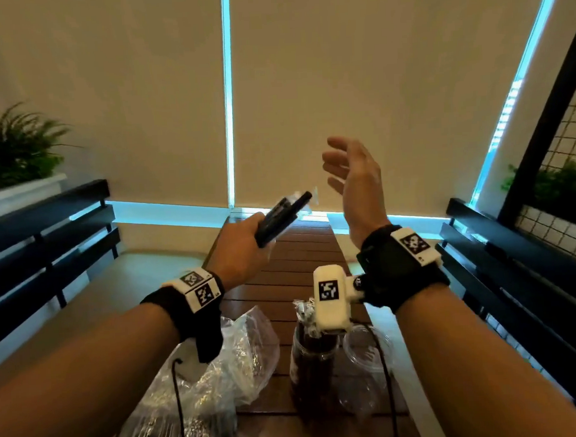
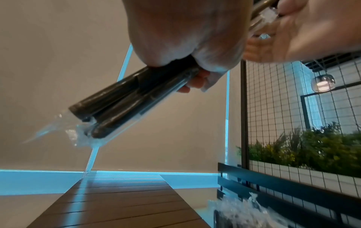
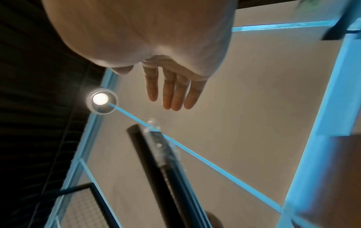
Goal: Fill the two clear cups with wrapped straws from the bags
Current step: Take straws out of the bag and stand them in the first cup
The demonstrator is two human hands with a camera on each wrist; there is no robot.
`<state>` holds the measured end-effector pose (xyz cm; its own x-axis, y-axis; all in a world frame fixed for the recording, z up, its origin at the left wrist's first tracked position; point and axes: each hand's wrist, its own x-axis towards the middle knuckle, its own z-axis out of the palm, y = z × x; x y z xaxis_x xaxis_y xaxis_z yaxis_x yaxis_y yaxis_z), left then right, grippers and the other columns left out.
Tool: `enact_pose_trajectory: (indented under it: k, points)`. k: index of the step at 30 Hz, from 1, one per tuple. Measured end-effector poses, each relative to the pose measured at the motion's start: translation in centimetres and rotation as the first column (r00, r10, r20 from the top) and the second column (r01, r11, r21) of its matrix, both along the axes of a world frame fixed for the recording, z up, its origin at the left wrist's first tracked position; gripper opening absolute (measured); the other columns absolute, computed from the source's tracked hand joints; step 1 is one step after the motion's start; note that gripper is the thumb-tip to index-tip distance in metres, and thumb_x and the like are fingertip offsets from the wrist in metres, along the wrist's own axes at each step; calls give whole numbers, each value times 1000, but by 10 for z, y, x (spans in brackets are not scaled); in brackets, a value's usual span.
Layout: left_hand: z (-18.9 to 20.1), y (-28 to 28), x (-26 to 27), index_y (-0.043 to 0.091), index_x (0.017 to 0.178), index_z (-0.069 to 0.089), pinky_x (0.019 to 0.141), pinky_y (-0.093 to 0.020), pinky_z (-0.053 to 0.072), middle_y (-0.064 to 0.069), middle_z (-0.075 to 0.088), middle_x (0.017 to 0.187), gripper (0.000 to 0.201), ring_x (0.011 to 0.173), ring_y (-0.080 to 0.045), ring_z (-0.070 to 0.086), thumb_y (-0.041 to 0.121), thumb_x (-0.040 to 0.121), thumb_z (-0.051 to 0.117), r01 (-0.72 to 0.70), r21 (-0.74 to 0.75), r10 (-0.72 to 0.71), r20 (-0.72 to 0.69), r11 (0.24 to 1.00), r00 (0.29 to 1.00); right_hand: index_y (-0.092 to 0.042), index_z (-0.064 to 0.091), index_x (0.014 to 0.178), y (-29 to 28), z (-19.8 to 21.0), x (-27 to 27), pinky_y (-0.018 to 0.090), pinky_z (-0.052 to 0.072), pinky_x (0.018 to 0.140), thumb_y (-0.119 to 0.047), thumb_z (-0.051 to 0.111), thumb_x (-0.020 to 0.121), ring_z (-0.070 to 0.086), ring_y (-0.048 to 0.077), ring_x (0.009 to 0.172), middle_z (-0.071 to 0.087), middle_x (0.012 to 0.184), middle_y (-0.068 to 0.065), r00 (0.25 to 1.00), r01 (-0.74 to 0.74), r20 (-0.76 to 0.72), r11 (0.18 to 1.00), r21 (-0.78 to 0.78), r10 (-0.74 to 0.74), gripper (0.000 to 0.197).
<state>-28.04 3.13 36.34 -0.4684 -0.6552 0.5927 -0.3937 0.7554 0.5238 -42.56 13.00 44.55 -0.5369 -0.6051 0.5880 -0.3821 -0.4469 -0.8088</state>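
My left hand is raised above the wooden table and grips a small bundle of black wrapped straws, their clear wrapper ends sticking out toward the window. The left wrist view shows the same straws clamped in my curled fingers. My right hand hovers just right of the straw tips, fingers spread and relaxed, holding nothing. Below my right wrist stands a clear cup packed with dark wrapped straws. An empty clear cup stands right beside it.
Crumpled clear plastic bags with more straws lie at the table's near left. Black slatted benches flank the table on both sides. A wire grid panel with plants rises at right. Roller blinds cover the window ahead.
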Motion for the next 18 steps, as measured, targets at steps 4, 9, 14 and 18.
enact_pose_trajectory:
  k: [4, 9, 14, 18]
  points:
    - [1, 13, -6, 23, 90, 49, 50, -13, 26, 6, 55, 73, 26, 59, -11, 47, 6, 82, 67, 45, -92, -33, 124, 995, 992, -30, 61, 125, 5, 13, 15, 40, 40, 105, -59, 17, 93, 56, 11, 117, 63, 126, -5, 972, 21, -235, 994, 109, 5, 61]
    - [8, 24, -20, 24, 78, 47, 51, -15, 25, -3, 66, 71, 29, 59, -14, 50, 11, 76, 73, 90, -170, -79, 75, 981, 994, -23, 71, 111, -3, -13, 37, 37, 44, 97, -49, 21, 101, 63, 20, 105, 72, 107, -1, 903, 118, -430, 959, 259, 5, 57]
    - [-1, 32, -26, 26, 76, 52, 55, -21, 35, 11, 55, 64, 24, 56, -7, 49, 21, 79, 75, 121, -78, -125, -45, 990, 991, -25, 69, 110, 4, -18, 31, 37, 51, 90, -57, 22, 96, 66, 11, 94, 71, 96, -6, 955, -50, -278, 981, 187, 101, 59]
    - [0, 15, -27, 27, 70, 51, 53, -20, 35, 12, 50, 60, 27, 54, -3, 45, 17, 85, 70, 13, 96, 11, -240, 995, 971, -28, 62, 114, 17, -54, -8, 38, 51, 89, -30, 42, 85, 63, 14, 100, 67, 105, -3, 995, 24, -102, 984, 179, -5, 35]
